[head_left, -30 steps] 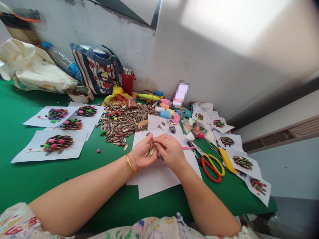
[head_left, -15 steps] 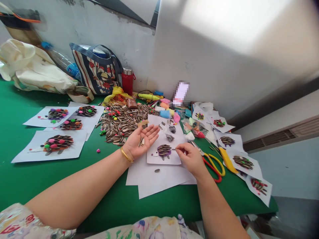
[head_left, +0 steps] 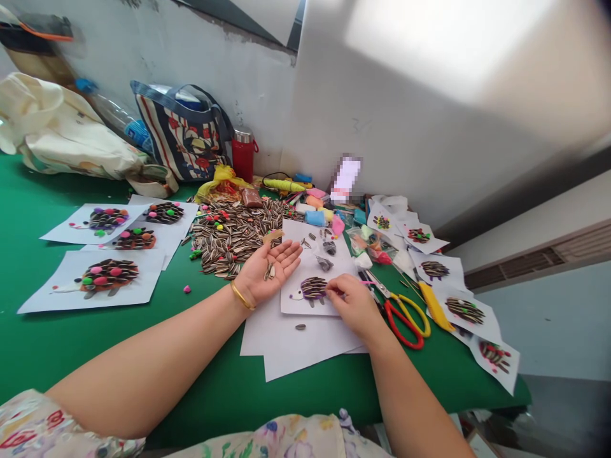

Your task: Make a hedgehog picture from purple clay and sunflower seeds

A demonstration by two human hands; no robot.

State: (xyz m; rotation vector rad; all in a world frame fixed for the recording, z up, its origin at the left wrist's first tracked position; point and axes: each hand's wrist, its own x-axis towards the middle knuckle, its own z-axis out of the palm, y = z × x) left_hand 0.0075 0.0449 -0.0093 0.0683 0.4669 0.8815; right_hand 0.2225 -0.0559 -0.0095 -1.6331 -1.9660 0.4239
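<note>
My left hand [head_left: 267,272] is palm up with its fingers loosely extended, and a few sunflower seeds [head_left: 270,271] rest in the palm. At the right edge of a small hedgehog figure [head_left: 314,288], my right hand [head_left: 352,302] pinches a sunflower seed that the fingertips now mostly hide. Rows of striped seeds cover the hedgehog's purple body, and its face is white. It sits on a white sheet of paper [head_left: 292,305]. Dark grey clay lumps [head_left: 325,263] and several loose seeds lie higher on that sheet. One single seed [head_left: 300,327] is on the paper below.
Behind my left hand spreads a large pile of sunflower seeds [head_left: 233,235]. Scissors [head_left: 403,315] and a yellow cutter [head_left: 435,308] lie right of my right hand. Finished hedgehog sheets [head_left: 35,299] flank both sides. A cloth bag [head_left: 184,133] and red flask [head_left: 243,156] stand at the wall.
My right hand has moved slightly left, bringing the pinched seed against the hedgehog's right edge. My left hand has stayed nearly still, apart from a small shift left.
</note>
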